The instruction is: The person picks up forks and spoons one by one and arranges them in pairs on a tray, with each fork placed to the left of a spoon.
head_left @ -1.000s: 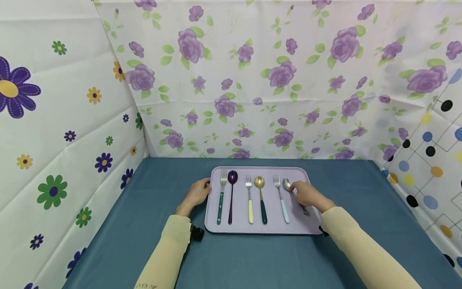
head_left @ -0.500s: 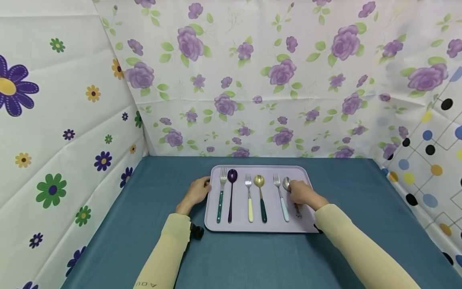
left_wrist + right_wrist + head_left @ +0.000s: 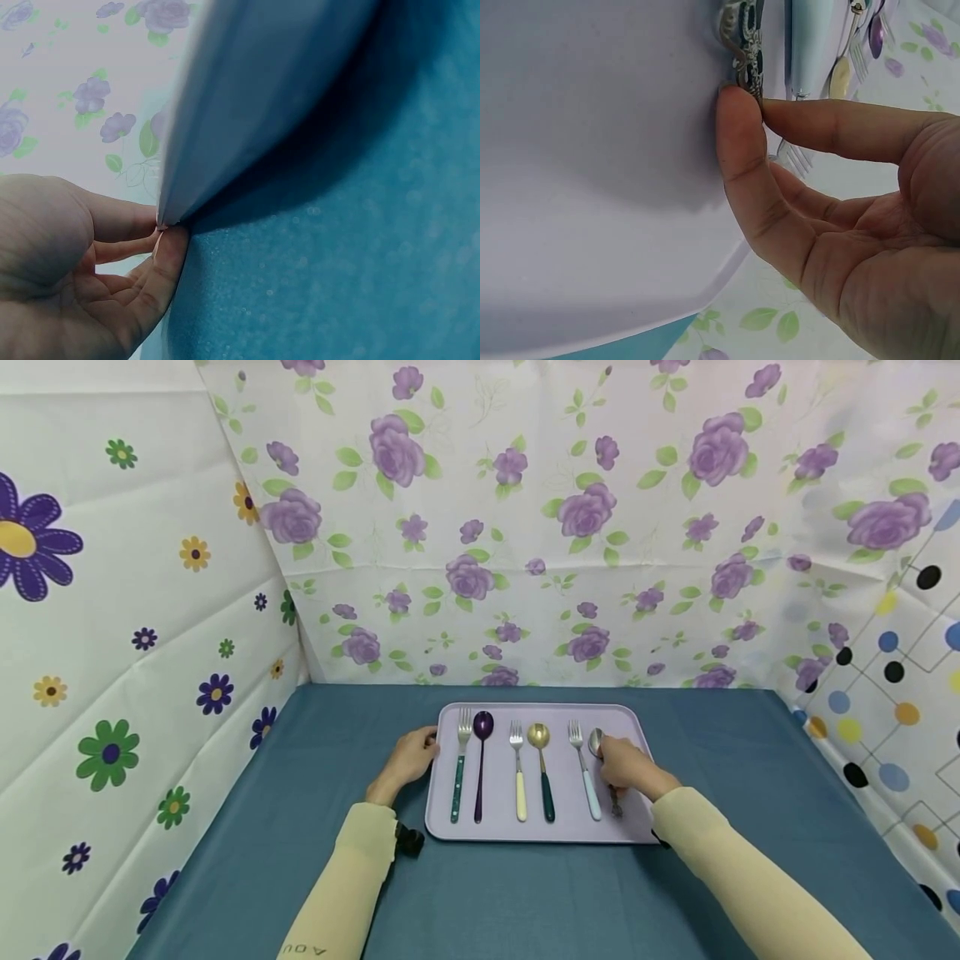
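Observation:
A lilac tray [image 3: 498, 833] lies on the table with several forks and spoons in a row. At its left edge, my left hand [image 3: 408, 755] pinches the rim between thumb and fingers, as the left wrist view shows with the tray's side [image 3: 247, 90]. My right hand [image 3: 632, 765] pinches a silver spoon [image 3: 596, 741] at the tray's right end. The spoon's ornate handle [image 3: 751, 49] is between thumb and index finger in the right wrist view; its middle is covered by the hand in the head view. Just left of it lies a fork with a light blue handle [image 3: 592, 797].
Further left are a gold spoon [image 3: 538, 735] with a dark green handle, a yellow-handled fork [image 3: 521, 797], a purple spoon [image 3: 483, 725] and a green-handled fork [image 3: 457, 789]. The blue tablecloth [image 3: 480, 902] surrounds the tray; a flowered curtain [image 3: 510, 543] stands behind.
My right hand has shifted slightly left, and the spoon's handle end has swung left, so it lies nearer parallel to the light blue fork. My left hand stays at the tray rim.

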A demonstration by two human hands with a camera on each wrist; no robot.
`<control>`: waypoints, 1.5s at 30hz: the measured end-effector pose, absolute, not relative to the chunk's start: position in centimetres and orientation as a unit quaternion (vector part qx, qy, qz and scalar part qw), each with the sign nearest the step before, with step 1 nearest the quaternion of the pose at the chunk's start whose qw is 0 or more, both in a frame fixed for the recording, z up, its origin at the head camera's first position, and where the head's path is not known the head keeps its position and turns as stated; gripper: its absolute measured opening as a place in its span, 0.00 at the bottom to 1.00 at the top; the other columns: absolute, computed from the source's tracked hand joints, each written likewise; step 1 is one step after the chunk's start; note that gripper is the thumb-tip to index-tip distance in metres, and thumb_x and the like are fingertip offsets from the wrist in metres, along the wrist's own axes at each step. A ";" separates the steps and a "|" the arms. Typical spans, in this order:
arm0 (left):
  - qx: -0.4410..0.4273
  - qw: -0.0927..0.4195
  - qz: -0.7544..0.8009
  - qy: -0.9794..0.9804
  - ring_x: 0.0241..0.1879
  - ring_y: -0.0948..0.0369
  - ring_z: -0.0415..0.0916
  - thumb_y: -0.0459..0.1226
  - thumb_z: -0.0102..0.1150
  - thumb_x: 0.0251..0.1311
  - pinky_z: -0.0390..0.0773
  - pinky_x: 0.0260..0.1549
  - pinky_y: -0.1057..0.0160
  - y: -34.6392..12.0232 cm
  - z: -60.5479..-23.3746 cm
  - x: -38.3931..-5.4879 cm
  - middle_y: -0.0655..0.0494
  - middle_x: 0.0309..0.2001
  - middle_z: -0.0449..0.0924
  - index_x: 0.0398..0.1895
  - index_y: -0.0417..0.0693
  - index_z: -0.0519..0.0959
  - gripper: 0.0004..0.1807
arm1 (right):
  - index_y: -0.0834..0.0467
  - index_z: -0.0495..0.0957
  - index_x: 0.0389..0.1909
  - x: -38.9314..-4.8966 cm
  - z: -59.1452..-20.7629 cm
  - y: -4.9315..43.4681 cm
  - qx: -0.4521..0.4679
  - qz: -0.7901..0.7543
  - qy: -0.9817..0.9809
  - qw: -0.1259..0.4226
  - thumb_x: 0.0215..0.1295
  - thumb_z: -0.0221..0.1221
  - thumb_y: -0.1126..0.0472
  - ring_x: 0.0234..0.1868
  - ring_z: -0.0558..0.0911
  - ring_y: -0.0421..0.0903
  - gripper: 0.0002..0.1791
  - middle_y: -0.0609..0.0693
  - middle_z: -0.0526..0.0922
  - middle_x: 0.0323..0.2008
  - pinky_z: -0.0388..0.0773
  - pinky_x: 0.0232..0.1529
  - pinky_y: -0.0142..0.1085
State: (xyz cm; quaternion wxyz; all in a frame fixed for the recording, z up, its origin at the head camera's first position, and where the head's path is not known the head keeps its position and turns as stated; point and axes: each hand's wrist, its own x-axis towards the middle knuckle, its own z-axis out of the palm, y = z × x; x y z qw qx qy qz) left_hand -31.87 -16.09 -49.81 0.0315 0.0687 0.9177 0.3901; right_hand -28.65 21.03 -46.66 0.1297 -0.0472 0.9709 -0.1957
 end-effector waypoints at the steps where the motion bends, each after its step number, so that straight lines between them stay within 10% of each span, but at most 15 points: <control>1: 0.068 0.032 0.390 0.918 0.40 0.54 0.75 0.30 0.52 0.76 0.72 0.43 0.55 -16.1 -49.8 -31.9 0.46 0.41 0.79 0.71 0.31 0.72 0.23 | 0.70 0.77 0.44 -28.6 -46.7 21.0 -0.048 -0.197 0.971 0.129 0.66 0.55 0.76 0.16 0.82 0.47 0.08 0.56 0.79 0.23 0.78 0.18 0.35; 14: 0.067 0.031 0.390 0.918 0.40 0.54 0.74 0.30 0.52 0.76 0.72 0.42 0.56 -16.1 -49.8 -31.9 0.46 0.41 0.79 0.71 0.32 0.72 0.23 | 0.72 0.77 0.50 -28.8 -46.8 21.0 -0.042 -0.201 0.970 0.132 0.66 0.55 0.76 0.17 0.82 0.48 0.12 0.58 0.79 0.26 0.79 0.19 0.37; 26: 0.064 0.030 0.387 0.919 0.40 0.54 0.74 0.30 0.51 0.76 0.72 0.42 0.56 -16.2 -49.8 -32.0 0.46 0.41 0.78 0.71 0.32 0.72 0.23 | 0.74 0.73 0.63 -28.6 -45.3 21.6 -0.061 -0.229 0.963 0.126 0.63 0.48 0.78 0.19 0.81 0.51 0.25 0.73 0.81 0.50 0.79 0.22 0.40; 35: 0.065 0.027 0.390 0.918 0.40 0.54 0.76 0.31 0.53 0.75 0.75 0.43 0.55 -16.0 -49.9 -32.0 0.45 0.43 0.80 0.71 0.32 0.72 0.24 | 0.67 0.81 0.55 -28.4 -45.8 22.8 -0.076 -0.218 0.969 0.087 0.71 0.56 0.68 0.26 0.77 0.48 0.15 0.57 0.83 0.34 0.75 0.27 0.40; 45: 0.105 -0.033 0.356 0.928 0.42 0.50 0.74 0.30 0.53 0.75 0.76 0.42 0.50 -15.5 -47.8 -31.6 0.43 0.45 0.80 0.62 0.37 0.81 0.17 | 0.66 0.85 0.48 -29.3 -46.4 23.8 -0.180 -0.259 0.949 -0.004 0.76 0.55 0.66 0.37 0.79 0.47 0.11 0.54 0.83 0.39 0.79 0.39 0.46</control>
